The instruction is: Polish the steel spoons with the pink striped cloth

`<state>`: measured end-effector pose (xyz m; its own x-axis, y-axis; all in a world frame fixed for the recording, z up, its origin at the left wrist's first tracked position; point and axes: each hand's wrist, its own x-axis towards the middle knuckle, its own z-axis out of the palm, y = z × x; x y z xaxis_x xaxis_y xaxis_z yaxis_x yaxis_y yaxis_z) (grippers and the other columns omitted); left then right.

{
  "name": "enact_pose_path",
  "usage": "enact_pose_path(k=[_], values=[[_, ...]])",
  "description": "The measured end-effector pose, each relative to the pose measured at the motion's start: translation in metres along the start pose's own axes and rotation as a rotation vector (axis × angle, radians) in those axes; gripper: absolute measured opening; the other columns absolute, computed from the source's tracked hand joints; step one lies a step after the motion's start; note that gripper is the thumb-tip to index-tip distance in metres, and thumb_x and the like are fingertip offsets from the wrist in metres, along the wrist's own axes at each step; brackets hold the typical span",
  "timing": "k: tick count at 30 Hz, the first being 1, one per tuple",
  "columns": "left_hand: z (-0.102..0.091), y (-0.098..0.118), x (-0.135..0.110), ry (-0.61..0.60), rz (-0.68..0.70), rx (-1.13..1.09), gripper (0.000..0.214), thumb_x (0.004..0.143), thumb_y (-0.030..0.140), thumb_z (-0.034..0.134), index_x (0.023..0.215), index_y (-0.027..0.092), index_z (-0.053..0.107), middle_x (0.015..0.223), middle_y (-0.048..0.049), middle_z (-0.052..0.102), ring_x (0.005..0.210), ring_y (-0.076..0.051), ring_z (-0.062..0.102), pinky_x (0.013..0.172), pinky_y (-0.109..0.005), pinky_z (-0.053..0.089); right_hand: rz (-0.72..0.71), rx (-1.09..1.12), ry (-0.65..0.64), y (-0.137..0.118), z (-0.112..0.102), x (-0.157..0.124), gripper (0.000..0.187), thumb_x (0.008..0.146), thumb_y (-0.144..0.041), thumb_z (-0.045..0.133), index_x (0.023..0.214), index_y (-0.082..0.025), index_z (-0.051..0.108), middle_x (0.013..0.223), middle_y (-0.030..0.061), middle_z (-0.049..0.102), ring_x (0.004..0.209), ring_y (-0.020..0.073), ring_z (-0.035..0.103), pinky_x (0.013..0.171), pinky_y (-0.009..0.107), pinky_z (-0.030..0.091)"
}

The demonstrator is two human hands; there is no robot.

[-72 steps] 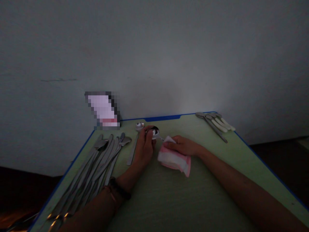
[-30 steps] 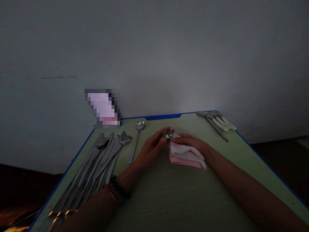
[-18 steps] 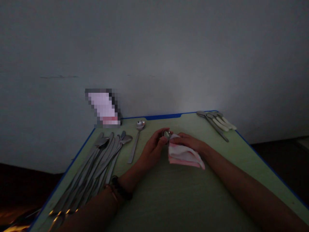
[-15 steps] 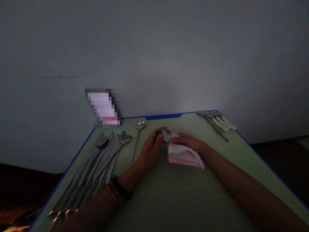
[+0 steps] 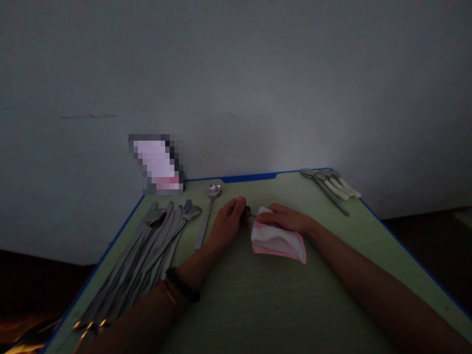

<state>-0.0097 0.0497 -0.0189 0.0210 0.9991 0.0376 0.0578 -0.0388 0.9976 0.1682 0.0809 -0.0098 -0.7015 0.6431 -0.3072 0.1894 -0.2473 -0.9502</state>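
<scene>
My left hand (image 5: 229, 221) is closed round a metal spoon (image 5: 248, 211), of which only a short dark bit shows between my two hands. My right hand (image 5: 285, 220) is closed on a folded pink and white cloth (image 5: 277, 241), which wraps the rest of the spoon. Both hands rest on the pale green table (image 5: 258, 295) near its far middle. A single spoon (image 5: 208, 211) lies just left of my left hand, bowl towards the wall.
A long heap of metal cutlery (image 5: 147, 255) runs along the table's left side to the near corner. A few white-handled pieces of cutlery (image 5: 332, 188) lie at the far right corner. A blurred pinkish object (image 5: 157, 162) leans on the wall behind.
The spoon's bowl showed between my hands earlier; now my left hand covers it. Both hands and the cloth have shifted a little to the left.
</scene>
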Motion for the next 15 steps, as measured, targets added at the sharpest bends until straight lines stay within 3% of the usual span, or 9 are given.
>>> enact_pose_path(k=[4,9,15], values=[[0.0002,0.0064,-0.0051,-0.017,-0.035,0.161,0.047,0.086,0.057,0.039,0.063,0.018,0.05,0.051,0.0029,0.052,0.046,-0.012,0.047,0.046,-0.023,0.035,0.008,-0.011,-0.003,-0.0007,0.0003,-0.0006,0.038,0.072,-0.048,0.063,0.062,-0.012,0.054,0.048,-0.0055,0.049,0.04,0.0035,0.038,0.038,0.018,0.024],[-0.0016,0.0093,-0.0072,0.031,0.015,0.354,0.051,0.085,0.057,0.04,0.054,0.017,0.047,0.048,0.0032,0.046,0.046,-0.011,0.042,0.044,-0.023,0.028,-0.026,-0.074,-0.009,0.0006,0.0011,0.0,0.04,0.075,-0.05,0.06,0.063,-0.013,0.053,0.05,-0.0058,0.048,0.042,0.0034,0.037,0.04,0.018,0.026],[-0.0022,0.0108,-0.0066,-0.027,-0.015,0.408,0.056,0.083,0.06,0.041,0.048,0.017,0.048,0.042,0.0025,0.046,0.043,-0.011,0.042,0.043,-0.023,0.027,-0.067,-0.163,-0.01,0.0019,0.0008,0.0004,0.04,0.078,-0.05,0.057,0.066,-0.012,0.056,0.053,-0.0043,0.05,0.044,0.0038,0.038,0.042,0.018,0.028]])
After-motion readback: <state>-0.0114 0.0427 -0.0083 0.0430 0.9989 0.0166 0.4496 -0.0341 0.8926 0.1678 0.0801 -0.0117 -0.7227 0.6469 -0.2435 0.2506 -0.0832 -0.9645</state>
